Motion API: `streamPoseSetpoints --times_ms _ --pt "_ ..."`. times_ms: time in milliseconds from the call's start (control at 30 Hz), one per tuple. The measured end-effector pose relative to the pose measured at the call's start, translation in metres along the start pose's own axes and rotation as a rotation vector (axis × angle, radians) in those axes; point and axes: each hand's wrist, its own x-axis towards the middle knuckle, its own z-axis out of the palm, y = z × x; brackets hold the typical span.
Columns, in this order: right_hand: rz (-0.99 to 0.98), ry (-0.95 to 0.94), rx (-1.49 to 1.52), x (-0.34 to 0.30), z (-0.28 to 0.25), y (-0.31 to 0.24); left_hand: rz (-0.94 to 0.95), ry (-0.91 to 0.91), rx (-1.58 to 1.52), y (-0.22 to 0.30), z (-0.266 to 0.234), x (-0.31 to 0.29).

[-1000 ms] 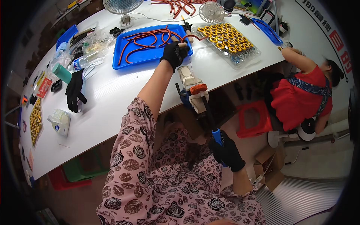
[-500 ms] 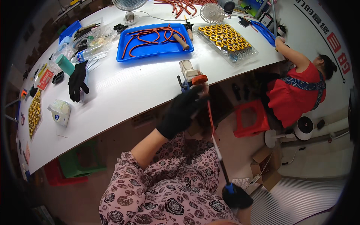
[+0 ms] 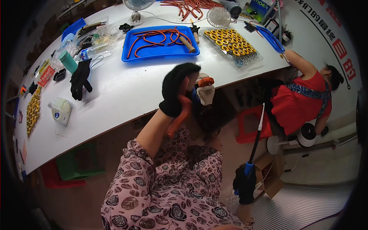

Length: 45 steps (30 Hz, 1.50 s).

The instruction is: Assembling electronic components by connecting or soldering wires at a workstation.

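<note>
My left hand (image 3: 177, 90), in a black glove, is raised over the table edge. It is closed around a red-brown tube (image 3: 179, 117), blurred by motion, whose loose end hangs below the palm. Just right of it a clamp fixture with an orange ring (image 3: 206, 81) sits at the table edge, and a whitish cloth wrap (image 3: 206, 95) hangs under the ring. My right hand (image 3: 245, 184), also gloved, is low at the right, wrapped around the blue handle of a long tool (image 3: 254, 147). The tool has a black shaft and a thin pale tip pointing up, apart from the tube.
A blue tray (image 3: 161, 55) with red-brown tubes and a wooden handle lies on the white table (image 3: 122, 84). Yellow-ringed parts (image 3: 230, 40) fill a clear tray to its right. A black glove (image 3: 80, 80) lies left. A co-worker in red (image 3: 299, 97) is at right, near a red stool (image 3: 247, 128).
My left hand has lifted from beside the clamp, bringing the tube with it. My right hand has risen slightly, and its tool has swung from the tube to point up and right.
</note>
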Motion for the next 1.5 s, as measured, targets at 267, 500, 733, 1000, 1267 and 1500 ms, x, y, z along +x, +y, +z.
streamPoseSetpoints --times_ms 267,500,733,1000,1267,1500 --pt "-0.047 -0.33 -0.279 0.036 0.036 -0.013 -0.415 0.235 -0.3 -0.073 0.003 0.051" --pt "0.069 -0.504 -0.304 0.065 0.052 -0.031 -0.819 0.159 -0.596 -0.131 0.018 0.057" --pt "-0.208 -0.54 -0.407 0.094 0.075 -0.047 -0.918 -0.032 -0.636 -0.153 0.024 0.053" --pt "0.2 -0.572 -0.17 0.039 0.057 -0.025 -0.735 -0.314 -0.467 -0.111 -0.01 0.044" --pt "0.546 -0.654 0.108 -0.04 -0.069 0.03 0.112 -0.405 0.547 0.037 -0.017 -0.057" --pt "0.549 -0.733 0.176 -0.027 -0.076 0.019 0.316 -0.515 0.568 0.022 -0.004 -0.074"
